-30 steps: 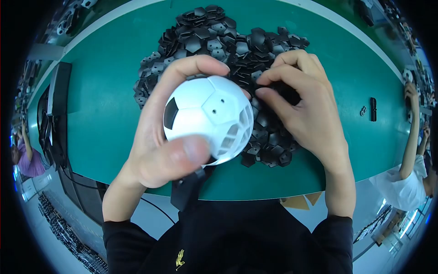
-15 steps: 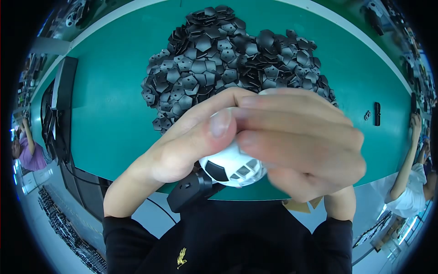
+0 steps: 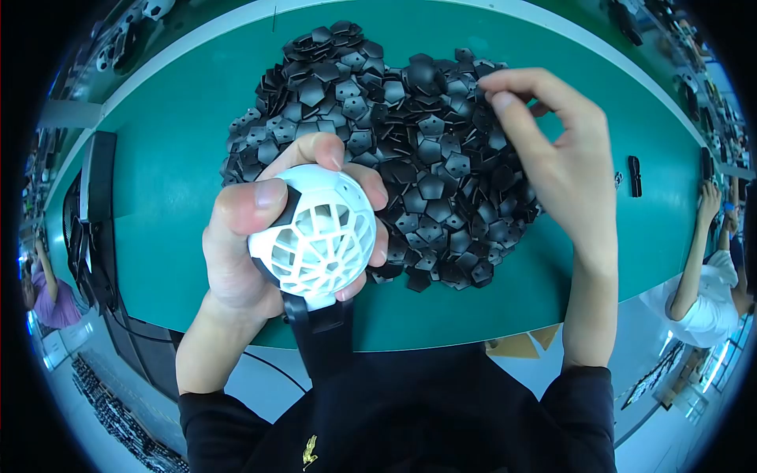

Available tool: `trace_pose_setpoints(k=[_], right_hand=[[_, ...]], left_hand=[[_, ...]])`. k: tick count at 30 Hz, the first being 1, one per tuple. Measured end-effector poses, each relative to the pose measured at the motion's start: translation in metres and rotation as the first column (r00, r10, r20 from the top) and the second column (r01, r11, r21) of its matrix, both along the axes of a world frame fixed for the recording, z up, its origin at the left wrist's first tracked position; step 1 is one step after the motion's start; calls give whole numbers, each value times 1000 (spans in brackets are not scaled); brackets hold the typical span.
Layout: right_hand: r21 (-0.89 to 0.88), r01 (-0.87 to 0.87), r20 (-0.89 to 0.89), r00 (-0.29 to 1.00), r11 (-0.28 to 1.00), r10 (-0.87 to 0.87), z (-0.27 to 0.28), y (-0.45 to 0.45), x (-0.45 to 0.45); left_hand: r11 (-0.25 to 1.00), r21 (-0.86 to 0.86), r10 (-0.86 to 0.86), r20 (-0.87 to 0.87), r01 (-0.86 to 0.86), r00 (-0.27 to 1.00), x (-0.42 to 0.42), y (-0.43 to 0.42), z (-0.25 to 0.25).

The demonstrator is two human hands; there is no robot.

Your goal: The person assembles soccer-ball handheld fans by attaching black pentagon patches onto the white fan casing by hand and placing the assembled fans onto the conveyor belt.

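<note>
Head view: the fingers of the left hand (image 3: 240, 264) curl round a white ball (image 3: 319, 248), thumb pressed on its upper left and fingertips showing along its right side. In the upper right, the thumb and index finger of the right hand (image 3: 569, 154) come close together over a heap of black pentagonal pieces (image 3: 434, 188); whether they pinch one, I cannot tell. The ball sits left of the frame's centre, its open lattice facing the camera. The heap spreads across the upper middle of a green table (image 3: 169, 244). Farther right lies a black bundle (image 3: 635, 176); a dark box (image 3: 98, 185) stands at left.
</note>
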State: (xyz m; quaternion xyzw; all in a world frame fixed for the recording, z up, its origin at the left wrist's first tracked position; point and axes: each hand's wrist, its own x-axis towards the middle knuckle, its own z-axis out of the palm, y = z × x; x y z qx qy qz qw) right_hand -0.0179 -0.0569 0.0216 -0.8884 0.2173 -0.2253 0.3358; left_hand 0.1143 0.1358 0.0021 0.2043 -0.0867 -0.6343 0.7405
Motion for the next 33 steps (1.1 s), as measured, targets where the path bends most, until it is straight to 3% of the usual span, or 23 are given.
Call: trace_pose_setpoints(k=[5, 8, 13, 16, 17, 18, 20, 21, 25, 29, 32, 33], right_hand=[[-127, -62, 37, 997, 990, 67, -14, 5, 5], [-252, -65, -66, 997, 966, 50, -16, 13, 10], [-335, -24, -39, 999, 942, 12, -22, 19, 15], [-111, -85, 45, 995, 990, 90, -21, 13, 16], [-112, -88, 47, 995, 990, 93, -16, 16, 16], [128, -109, 120, 988, 986, 93, -5, 22, 16], [568, -182, 248, 968, 803, 44, 12, 38, 15], [569, -187, 251, 967, 801, 48, 13, 47, 15], [428, -274, 410, 908, 861, 85, 10, 68, 16], [67, -369, 410, 857, 927, 311, -5, 63, 10], [-114, -354, 398, 840, 928, 369, -9, 73, 14], [-151, -347, 393, 838, 926, 378, -11, 77, 16]], left_hand=[[999, -9, -31, 149, 32, 988, 0, -1, 4], [998, -17, -47, 278, 53, 960, 3, 0, 6], [998, -17, -47, 365, 57, 930, 5, 1, 8], [999, -14, -37, 359, 45, 933, 5, 1, 7], [999, -15, -33, 361, 41, 932, 5, 1, 8], [1000, 13, -6, 382, 1, 924, 3, 1, 10], [994, 67, 45, 424, -81, 905, 0, 1, 15], [994, 69, 49, 427, -86, 903, -2, 1, 18], [976, 157, 59, 475, -151, 878, -6, 0, 21], [991, 59, 84, 448, -123, 890, -1, 2, 17], [931, 4, 222, 787, -364, 576, 1, 2, 16], [935, 1, 219, 785, -355, 579, 3, 2, 16]])
